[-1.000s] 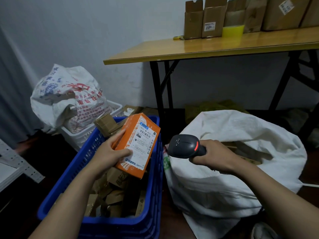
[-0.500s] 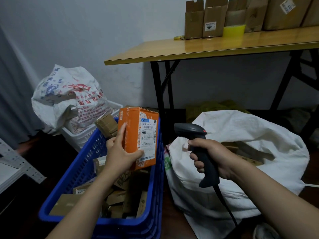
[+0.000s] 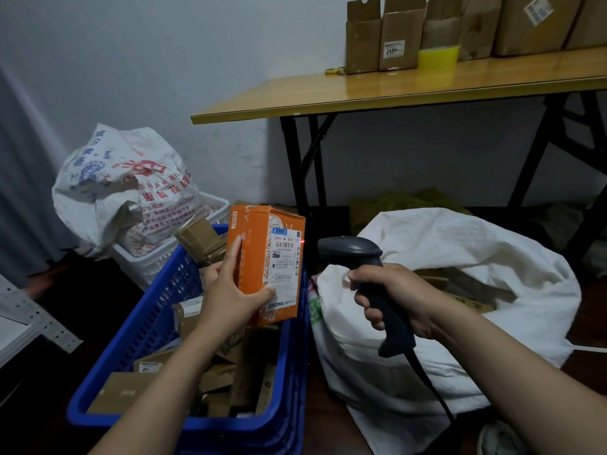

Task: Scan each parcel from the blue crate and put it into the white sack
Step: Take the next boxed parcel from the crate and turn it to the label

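My left hand (image 3: 230, 295) grips an orange parcel (image 3: 254, 257) upright above the blue crate (image 3: 147, 326), its white shipping label turned to the right. My right hand (image 3: 394, 297) holds a dark handheld barcode scanner (image 3: 353, 252) by its grip, its head pointed left at the label. A small red light spot shows on the label's right edge. The crate holds several brown cardboard parcels (image 3: 226, 379). The white sack (image 3: 443, 251) lies open at the right, behind my right hand, with brown parcels inside.
A printed white bag (image 3: 124, 185) sits in a white basket (image 3: 157, 257) behind the crate. A yellow folding table (image 3: 394, 90) with cardboard boxes (image 3: 397, 34) stands at the back. A grey metal shelf edge (image 3: 29, 320) is at the left.
My left hand has raised and turned the orange parcel upright, label toward the scanner. My right hand has swung the scanner's head up and aimed it at the label; a red spot now shows.
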